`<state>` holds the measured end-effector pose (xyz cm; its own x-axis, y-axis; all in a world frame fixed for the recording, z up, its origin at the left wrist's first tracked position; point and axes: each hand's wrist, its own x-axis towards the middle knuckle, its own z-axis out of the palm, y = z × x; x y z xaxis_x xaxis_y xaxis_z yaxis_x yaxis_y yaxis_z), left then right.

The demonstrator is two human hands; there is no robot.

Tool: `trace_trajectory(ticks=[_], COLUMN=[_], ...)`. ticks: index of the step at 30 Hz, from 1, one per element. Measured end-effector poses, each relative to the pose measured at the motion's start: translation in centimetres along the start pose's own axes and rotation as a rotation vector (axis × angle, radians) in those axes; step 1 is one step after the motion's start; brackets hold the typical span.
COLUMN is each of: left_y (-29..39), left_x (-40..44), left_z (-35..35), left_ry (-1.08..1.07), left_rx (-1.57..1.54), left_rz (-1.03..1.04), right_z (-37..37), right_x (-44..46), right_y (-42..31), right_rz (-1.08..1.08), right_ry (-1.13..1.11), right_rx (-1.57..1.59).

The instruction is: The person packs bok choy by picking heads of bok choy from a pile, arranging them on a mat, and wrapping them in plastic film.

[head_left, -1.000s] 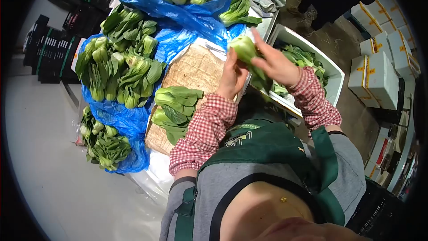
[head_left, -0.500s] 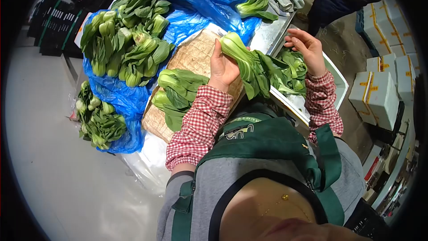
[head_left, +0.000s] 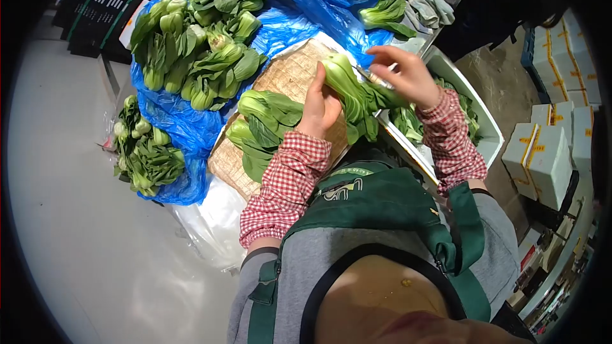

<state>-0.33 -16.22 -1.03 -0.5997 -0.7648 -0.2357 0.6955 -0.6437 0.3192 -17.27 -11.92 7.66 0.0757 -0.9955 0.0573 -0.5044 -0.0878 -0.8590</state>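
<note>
A green bok choy (head_left: 347, 86) with a pale stem base is gripped in my left hand (head_left: 319, 105), its leaves pointing down and right. Over those leaves hovers my right hand (head_left: 408, 73), its fingers bent and apart; a small pale patch by the fingers is too blurred to name. Two or so more bok choy (head_left: 268, 118) lie against my left forearm on a tan woven-looking sheet (head_left: 287, 73). Beneath my right forearm, a white foam box (head_left: 488, 124) contains loose green leaves (head_left: 408, 124).
Several bok choy (head_left: 197, 51) are heaped on blue plastic (head_left: 182, 137) at left, with a smaller pile (head_left: 150, 153) nearer. Another bok choy (head_left: 386, 13) sits by a crumpled cloth (head_left: 424, 6). White taped boxes (head_left: 539, 156) stand at right; a person's dark clothing (head_left: 488, 9) shows behind.
My right hand has moved left from above the foam box to the held bok choy. My left hand keeps its hold. The whole view has shifted slightly.
</note>
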Motion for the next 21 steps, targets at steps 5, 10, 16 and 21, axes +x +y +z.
trace_trajectory(ticks=[5, 10, 16, 21], left_y=[-0.2, -0.4, 1.0, 1.6], left_x=[-1.6, -1.3, -1.8, -3.1], left_z=[1.4, -1.9, -1.1, -1.8], left_ry=[-0.021, -0.021, -0.078, -0.208], left_rx=[0.282, 0.828, 1.041, 1.284], left_rz=[0.111, 0.216, 0.042, -0.157], right_z=[3.2, 3.7, 3.5, -5.1], right_x=[1.8, 1.0, -0.2, -2.2], right_y=[2.7, 2.7, 2.7, 5.5], right_rz=[-0.31, -0.334, -0.289, -0.125], right_ry=[-0.067, -0.32, -0.189, -0.074], right_rx=[-0.281, -0.268, -0.428, -0.669])
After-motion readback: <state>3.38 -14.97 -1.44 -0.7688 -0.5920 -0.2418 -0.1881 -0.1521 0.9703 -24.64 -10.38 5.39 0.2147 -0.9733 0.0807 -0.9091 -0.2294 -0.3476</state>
